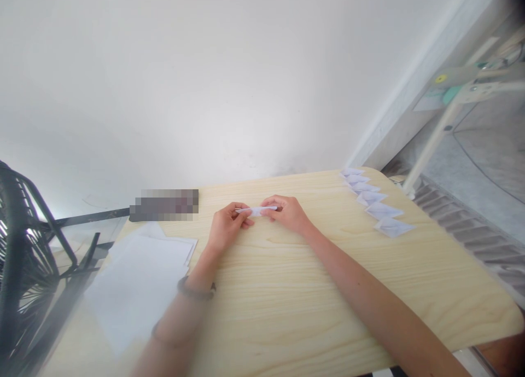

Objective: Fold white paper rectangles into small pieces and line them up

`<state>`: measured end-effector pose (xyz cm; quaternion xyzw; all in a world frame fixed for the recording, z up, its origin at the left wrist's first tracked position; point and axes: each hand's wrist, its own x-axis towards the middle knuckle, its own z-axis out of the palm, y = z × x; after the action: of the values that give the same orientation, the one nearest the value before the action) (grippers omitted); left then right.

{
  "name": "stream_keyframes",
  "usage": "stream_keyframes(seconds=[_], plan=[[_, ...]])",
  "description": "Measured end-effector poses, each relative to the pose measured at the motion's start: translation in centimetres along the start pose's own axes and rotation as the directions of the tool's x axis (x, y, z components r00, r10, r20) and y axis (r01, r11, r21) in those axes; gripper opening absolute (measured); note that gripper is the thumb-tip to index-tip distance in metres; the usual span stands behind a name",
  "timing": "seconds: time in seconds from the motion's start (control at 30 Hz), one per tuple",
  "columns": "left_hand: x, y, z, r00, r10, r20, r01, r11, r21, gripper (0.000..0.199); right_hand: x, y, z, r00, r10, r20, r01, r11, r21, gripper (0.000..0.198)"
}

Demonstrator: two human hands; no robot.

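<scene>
Between my two hands is a small folded piece of white paper (257, 211), narrow and stretched sideways, held just over the wooden table. My left hand (228, 222) pinches its left end between thumb and fingers. At the other end, my right hand (288, 211) grips it the same way, fingertips partly hidden behind the paper. Several folded white paper pieces (394, 227) with pointed ends stand in a slanting row at the table's right side. Flat white sheets (141, 281) lie in a loose stack to the left of my left forearm.
The light wooden table (262, 311) meets a white wall (229, 81) at its back. A blurred-out object (164, 205) sits at the back left corner. A dark woven chair (16, 267) stands on the left; a pale metal frame (435, 131) rises at the right beyond the table.
</scene>
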<state>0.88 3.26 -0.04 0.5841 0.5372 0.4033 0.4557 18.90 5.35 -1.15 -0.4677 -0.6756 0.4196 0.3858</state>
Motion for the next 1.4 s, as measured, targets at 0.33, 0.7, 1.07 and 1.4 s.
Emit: stream_keyframes(seconds=[0.33,0.7,1.07,1.4], plan=[[-0.12,-0.12,-0.57,0.996,0.009,0.091,-0.009,1.0,-0.006,0.039,0.11,-0.04,-0.61,0.998,0.062,0.001,-0.061,0.987,0.151,0.036],[-0.15,0.44,-0.38,1.0,-0.004,0.017,0.002,0.998,0.068,0.032,-0.2,0.01,-0.31,0.996,0.014,0.091,-0.029,0.986,0.162,0.027],[-0.03,-0.17,-0.77,0.996,0.007,0.087,-0.009,1.0,0.024,0.044,-0.13,-0.25,-0.6,0.996,0.048,0.072,-0.062,0.977,0.205,0.027],[-0.17,0.02,-0.56,0.993,0.039,0.116,-0.045,0.998,0.053,0.036,-0.08,-0.23,-0.55,0.995,0.01,0.097,-0.023,0.991,0.132,0.035]])
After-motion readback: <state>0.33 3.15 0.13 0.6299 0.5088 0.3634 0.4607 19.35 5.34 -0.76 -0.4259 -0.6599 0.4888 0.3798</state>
